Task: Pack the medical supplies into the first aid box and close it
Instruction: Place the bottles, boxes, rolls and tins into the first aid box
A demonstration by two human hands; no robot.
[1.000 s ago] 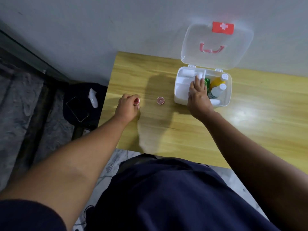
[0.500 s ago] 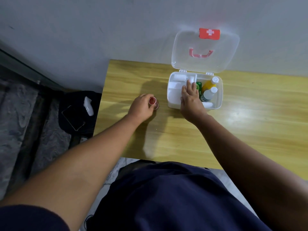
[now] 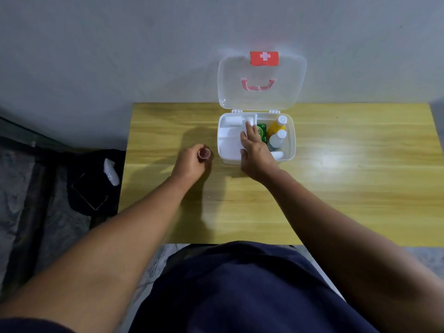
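Observation:
The white first aid box (image 3: 292,143) stands open on the wooden table, its clear lid (image 3: 262,97) upright against the wall. Inside are a gauze roll (image 3: 233,121), a green packet (image 3: 262,133), a yellow bottle (image 3: 276,127), a white-capped bottle (image 3: 277,139) and a white tube (image 3: 278,155). My right hand (image 3: 254,152) lies flat over the white insert tray (image 3: 227,146), fingers spread and holding nothing. My left hand (image 3: 191,162) rests on the table just left of the box, fingers curled around a small round red tin (image 3: 204,153).
The wooden table (image 3: 336,188) ends close to my body and at the left near my left forearm. On the floor to the left lies a dark bag (image 3: 96,183) with a phone (image 3: 90,192) and a white object (image 3: 111,175) on it. The wall is right behind the box.
My left hand has slid right along the table with a red tin to where a second tin lay; only one tin shows now. My right hand stays on the tray.

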